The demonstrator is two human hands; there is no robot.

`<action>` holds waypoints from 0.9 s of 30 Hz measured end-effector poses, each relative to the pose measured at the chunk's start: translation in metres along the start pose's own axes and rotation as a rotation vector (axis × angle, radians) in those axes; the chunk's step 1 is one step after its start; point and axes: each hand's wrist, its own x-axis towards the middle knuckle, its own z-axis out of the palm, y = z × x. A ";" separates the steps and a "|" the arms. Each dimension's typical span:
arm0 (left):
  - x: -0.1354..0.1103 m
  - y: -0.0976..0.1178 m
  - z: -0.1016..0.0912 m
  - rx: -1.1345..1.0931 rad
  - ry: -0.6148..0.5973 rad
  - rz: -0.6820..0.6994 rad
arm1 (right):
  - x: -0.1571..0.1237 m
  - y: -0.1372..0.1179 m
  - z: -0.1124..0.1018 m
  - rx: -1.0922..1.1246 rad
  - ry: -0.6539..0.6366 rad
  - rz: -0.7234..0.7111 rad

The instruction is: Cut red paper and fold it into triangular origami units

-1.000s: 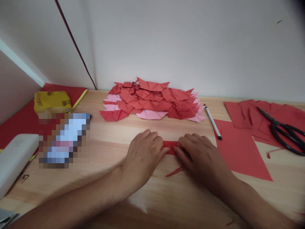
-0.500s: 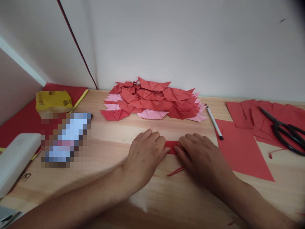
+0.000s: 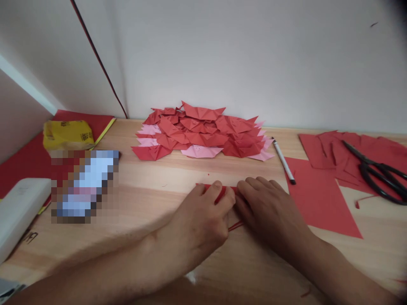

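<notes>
A small folded piece of red paper lies on the wooden desk just in front of me, mostly covered by both hands. My left hand has its fingers curled, pinching the near left edge of the red paper. My right hand lies on the paper's right part, fingers pressed down together on it. A thin red paper strip pokes out between the two hands.
A heap of folded red and pink paper shapes lies by the wall. A pen, red sheets and black scissors are at the right. A yellow packet, a blurred-out object and a white device are at the left.
My left hand has drawn back toward me and curled its fingers onto the paper's edge, uncovering more of the red paper's left part. The right hand has stayed put.
</notes>
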 end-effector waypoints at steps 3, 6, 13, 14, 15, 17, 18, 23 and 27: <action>-0.003 0.005 0.000 0.064 -0.019 0.020 | 0.001 -0.002 -0.001 -0.034 0.010 -0.003; -0.005 0.007 -0.002 0.121 -0.019 0.019 | 0.000 -0.003 -0.001 -0.054 0.009 0.004; -0.004 0.006 -0.008 0.119 -0.109 -0.013 | -0.006 0.003 -0.011 0.044 0.009 -0.026; -0.004 0.007 -0.008 0.108 -0.121 -0.020 | -0.008 0.002 -0.014 0.056 0.048 -0.046; -0.003 0.007 -0.009 0.097 -0.130 -0.026 | -0.010 0.001 -0.018 0.067 0.089 -0.073; -0.004 0.008 -0.009 0.078 -0.142 -0.043 | -0.016 -0.006 -0.023 0.093 0.137 -0.138; -0.004 0.008 -0.009 0.075 -0.143 -0.053 | -0.019 -0.010 -0.024 0.102 0.138 -0.168; -0.005 0.011 -0.008 0.090 -0.121 -0.072 | -0.033 -0.026 -0.016 0.037 0.096 -0.215; -0.007 0.011 -0.009 0.098 -0.154 -0.078 | -0.033 -0.030 -0.016 -0.035 0.119 -0.231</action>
